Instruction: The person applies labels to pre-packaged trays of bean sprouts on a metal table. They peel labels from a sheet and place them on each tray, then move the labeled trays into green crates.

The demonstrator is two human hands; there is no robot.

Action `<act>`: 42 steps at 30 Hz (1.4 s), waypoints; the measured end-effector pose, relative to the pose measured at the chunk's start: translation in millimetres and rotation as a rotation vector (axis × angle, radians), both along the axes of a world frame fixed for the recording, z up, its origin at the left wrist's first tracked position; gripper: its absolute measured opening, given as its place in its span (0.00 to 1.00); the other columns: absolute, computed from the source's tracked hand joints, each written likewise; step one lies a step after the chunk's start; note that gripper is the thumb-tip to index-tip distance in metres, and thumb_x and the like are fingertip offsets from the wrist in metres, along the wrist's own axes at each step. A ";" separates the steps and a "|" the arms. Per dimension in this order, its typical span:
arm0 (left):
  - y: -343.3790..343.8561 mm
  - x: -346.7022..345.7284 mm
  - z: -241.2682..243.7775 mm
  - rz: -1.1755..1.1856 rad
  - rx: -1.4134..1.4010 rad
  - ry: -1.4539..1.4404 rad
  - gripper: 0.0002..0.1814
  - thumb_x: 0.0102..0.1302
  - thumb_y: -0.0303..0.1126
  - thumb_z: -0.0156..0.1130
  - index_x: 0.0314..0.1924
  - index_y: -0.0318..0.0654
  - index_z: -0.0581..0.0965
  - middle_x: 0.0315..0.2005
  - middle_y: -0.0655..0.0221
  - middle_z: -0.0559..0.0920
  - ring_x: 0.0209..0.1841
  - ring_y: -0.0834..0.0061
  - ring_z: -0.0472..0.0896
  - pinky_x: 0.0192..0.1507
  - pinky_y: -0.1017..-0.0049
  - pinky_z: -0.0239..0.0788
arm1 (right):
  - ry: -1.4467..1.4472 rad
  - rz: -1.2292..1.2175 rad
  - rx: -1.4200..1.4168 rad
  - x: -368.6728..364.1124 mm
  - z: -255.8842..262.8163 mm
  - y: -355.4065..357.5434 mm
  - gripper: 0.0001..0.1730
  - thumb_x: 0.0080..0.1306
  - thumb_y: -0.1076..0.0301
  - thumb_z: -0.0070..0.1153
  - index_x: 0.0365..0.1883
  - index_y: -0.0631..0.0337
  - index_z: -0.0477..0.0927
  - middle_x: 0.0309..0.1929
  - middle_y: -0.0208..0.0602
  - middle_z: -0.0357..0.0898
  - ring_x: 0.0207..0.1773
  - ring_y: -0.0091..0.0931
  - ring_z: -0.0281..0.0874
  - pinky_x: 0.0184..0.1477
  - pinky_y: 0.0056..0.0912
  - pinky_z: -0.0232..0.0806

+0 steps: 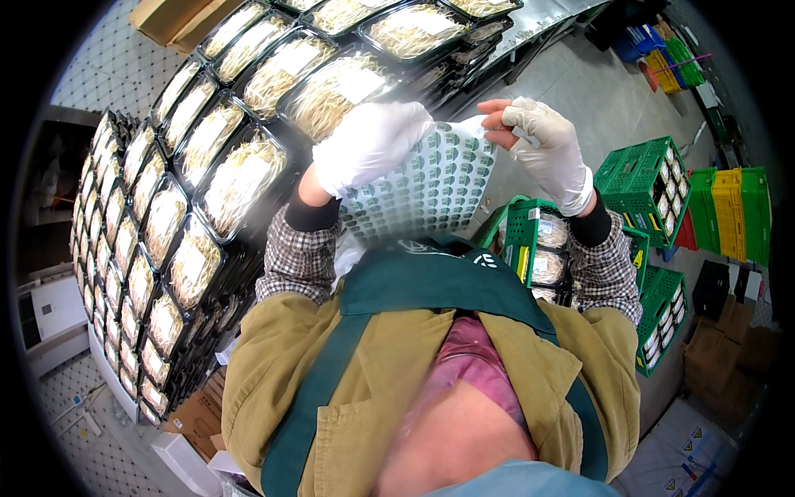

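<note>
My left hand [379, 146], in a white glove, grips the upper left of a pale sheet [428, 180] printed with rows of small green marks. The sheet hangs in front of the dark green apron [428, 279]. My right hand [546, 155] is raised at the sheet's upper right corner, fingers bent. Its glove leaves some fingertips bare, and a small pale piece [526, 136] shows by the fingers. Whether those fingers pinch the sheet is unclear. Close beyond my left hand lies a black tray of bean sprouts [329, 93] bearing a white label.
Stacked black trays of sprouts [242, 180] fill the left and top. Green crates [537, 248] with packed trays stand below my right arm, with more crates [646, 186] farther right. Yellow and green crates [728, 214] and cardboard boxes [723, 354] are at the far right.
</note>
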State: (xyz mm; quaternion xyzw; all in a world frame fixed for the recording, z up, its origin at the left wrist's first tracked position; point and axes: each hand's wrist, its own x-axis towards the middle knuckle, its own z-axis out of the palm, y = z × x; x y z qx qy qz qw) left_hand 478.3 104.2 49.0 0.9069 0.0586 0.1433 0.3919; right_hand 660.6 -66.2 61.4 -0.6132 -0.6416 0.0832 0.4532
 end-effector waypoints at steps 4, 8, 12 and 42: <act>-2.8 4.1 2.1 0.026 0.022 0.027 0.10 0.68 0.34 0.53 0.37 0.34 0.76 0.19 0.71 0.74 0.21 0.83 0.73 0.26 0.80 0.66 | 0.126 -0.077 0.019 5.9 6.9 -2.6 0.08 0.56 0.79 0.59 0.36 0.62 0.80 0.39 0.35 0.80 0.41 0.24 0.77 0.46 0.23 0.69; -9.9 9.0 6.4 0.033 0.071 0.025 0.09 0.68 0.33 0.52 0.36 0.34 0.76 0.18 0.70 0.74 0.20 0.80 0.73 0.26 0.78 0.66 | 0.680 0.063 -0.137 18.6 28.7 -4.2 0.16 0.58 0.83 0.53 0.44 0.60 0.81 0.44 0.30 0.79 0.45 0.18 0.73 0.49 0.20 0.67; -15.8 13.4 10.8 0.022 0.117 -0.005 0.08 0.67 0.31 0.52 0.34 0.35 0.75 0.18 0.65 0.74 0.19 0.72 0.73 0.25 0.74 0.65 | 0.387 0.133 -0.247 -5.9 29.9 9.4 0.34 0.52 0.91 0.39 0.55 0.54 0.76 0.40 0.25 0.75 0.47 0.18 0.74 0.50 0.19 0.68; 8.4 47.8 27.2 0.171 0.002 -0.109 0.07 0.54 0.33 0.67 0.33 0.42 0.80 0.25 0.66 0.80 0.27 0.65 0.79 0.29 0.73 0.70 | -0.016 -0.445 0.034 271.6 -82.0 245.8 0.42 0.50 0.73 0.58 0.66 0.56 0.58 0.44 0.33 0.80 0.34 0.27 0.80 0.42 0.29 0.71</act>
